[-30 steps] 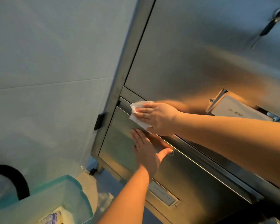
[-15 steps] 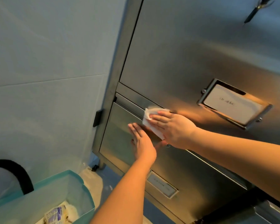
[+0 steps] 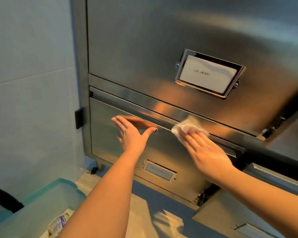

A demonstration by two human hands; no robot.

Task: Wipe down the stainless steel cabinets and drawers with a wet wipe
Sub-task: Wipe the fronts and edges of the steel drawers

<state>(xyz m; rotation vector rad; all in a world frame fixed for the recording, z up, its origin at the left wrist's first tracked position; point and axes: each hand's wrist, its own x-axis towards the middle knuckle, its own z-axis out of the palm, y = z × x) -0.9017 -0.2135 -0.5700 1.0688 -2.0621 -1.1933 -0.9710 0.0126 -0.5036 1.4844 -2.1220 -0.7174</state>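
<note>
Step in hand: wiping the top rail of the lower drawer (image 3: 127, 152). Right hand (image 3: 206, 152) lies flat, fingers straight, pressing the wet wipe (image 3: 184, 127) onto the rail, right of the small lock (image 3: 155, 130). Left hand (image 3: 130, 134) is spread flat on the drawer front, holding nothing, probably bracing. Next move likely calls for running the wipe along the rail, then over the drawer face and label holder (image 3: 159, 170). Wipe is blurred, its fold unclear. Cabinet door (image 3: 144, 40) above is cut off top and right; label text unreadable.
</note>
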